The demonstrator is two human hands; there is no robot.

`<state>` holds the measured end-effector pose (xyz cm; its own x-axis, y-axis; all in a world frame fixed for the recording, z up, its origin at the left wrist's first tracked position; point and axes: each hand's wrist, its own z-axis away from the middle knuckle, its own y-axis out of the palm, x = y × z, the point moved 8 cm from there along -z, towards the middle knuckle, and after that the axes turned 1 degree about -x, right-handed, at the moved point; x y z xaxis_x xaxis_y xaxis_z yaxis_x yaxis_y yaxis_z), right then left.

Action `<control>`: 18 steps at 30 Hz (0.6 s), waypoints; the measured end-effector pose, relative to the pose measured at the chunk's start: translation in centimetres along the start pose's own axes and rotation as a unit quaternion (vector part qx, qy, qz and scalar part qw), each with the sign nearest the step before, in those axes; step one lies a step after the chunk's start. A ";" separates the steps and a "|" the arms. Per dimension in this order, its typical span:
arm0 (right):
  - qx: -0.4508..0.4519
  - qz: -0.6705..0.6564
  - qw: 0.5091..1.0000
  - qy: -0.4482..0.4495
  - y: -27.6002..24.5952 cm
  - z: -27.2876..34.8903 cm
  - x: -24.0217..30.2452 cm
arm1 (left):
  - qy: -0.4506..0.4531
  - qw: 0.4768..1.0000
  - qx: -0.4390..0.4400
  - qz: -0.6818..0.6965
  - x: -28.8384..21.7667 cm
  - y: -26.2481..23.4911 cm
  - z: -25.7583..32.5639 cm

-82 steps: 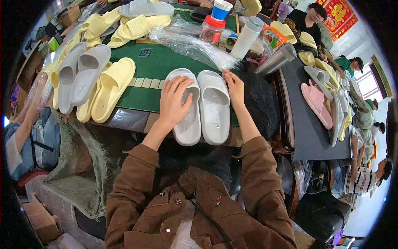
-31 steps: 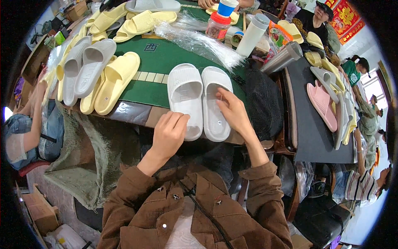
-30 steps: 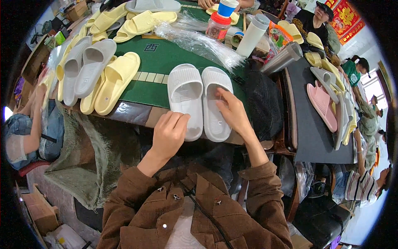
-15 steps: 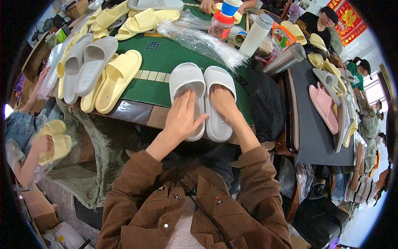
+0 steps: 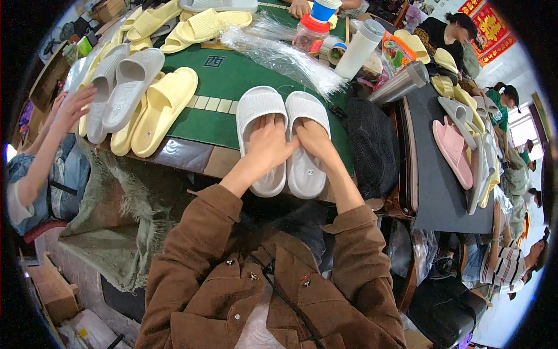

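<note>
Two white slide sandals lie side by side, soles flat, on the green table top (image 5: 232, 81). My left hand (image 5: 266, 146) presses on the left white sandal (image 5: 257, 104), fingers spread over its footbed. On the right white sandal (image 5: 306, 168) rests my right hand (image 5: 311, 139), fingers pointing into the strap. Both hands touch each other at the gap between the pair. My brown jacket sleeves come up from below.
Grey sandals (image 5: 125, 87) and yellow sandals (image 5: 160, 104) lie at the table's left. Clear plastic bags (image 5: 279, 55), a jar (image 5: 308, 35) and cups (image 5: 363, 49) stand behind. A person's hand (image 5: 72, 107) reaches in at the left. A dark side table (image 5: 436, 192) with pink and grey sandals stands right.
My hands slid up from the sandals' heels onto their footbeds and came together. The person at the left raised a hand toward the grey sandals.
</note>
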<state>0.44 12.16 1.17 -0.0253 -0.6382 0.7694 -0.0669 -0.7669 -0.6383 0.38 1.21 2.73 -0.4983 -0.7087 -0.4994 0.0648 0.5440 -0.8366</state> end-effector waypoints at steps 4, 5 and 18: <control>-0.038 0.011 0.999 -0.020 -0.6 0.8 0.8 | -0.053 0.998 0.041 0.020 0.6 0.9 -0.9; -0.039 0.013 0.999 -0.020 -0.9 1.1 0.7 | -0.043 0.999 0.019 0.010 0.2 0.6 -1.0; -0.132 0.012 0.976 -0.172 -5.8 6.7 6.4 | -0.012 0.999 -0.038 0.025 0.4 -0.5 -0.1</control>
<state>7.35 12.11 9.65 0.3044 -0.6751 0.6720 -0.3264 -0.7367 -0.5922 0.02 0.73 2.94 -0.4745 -0.6896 -0.5471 0.0230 0.6116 -0.7909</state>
